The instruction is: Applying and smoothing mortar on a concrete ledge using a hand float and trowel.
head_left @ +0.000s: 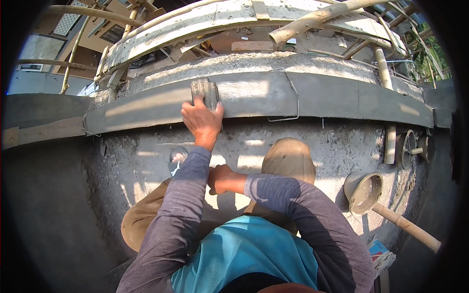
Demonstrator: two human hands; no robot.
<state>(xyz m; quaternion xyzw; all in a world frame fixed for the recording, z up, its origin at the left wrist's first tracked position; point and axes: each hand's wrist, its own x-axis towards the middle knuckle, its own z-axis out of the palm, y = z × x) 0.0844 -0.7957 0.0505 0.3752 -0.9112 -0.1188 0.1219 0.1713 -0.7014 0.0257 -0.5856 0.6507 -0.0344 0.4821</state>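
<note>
My left hand point(201, 120) grips a worn, cement-grey wooden float point(205, 93), pressed on top of a long band of smooth grey cement point(332, 95). Its fingers reach over the float from the near side. Below, close to my left forearm, my right hand point(224, 179) is closed in a fist above the gap between my knees. Whatever that fist may hold is hidden. A bent metal rod clamp point(297, 93) spans the cement band to the right of the float. A board edges the band on the near side.
Bamboo poles point(312, 22) and a plank form scaffolding beyond the band. A cement-stained bucket point(365, 194) lies tilted at my right, beside a bamboo pole point(408, 227). Another bucket point(408, 149) is farther right. A crumpled bag point(382, 255) is at the lower right.
</note>
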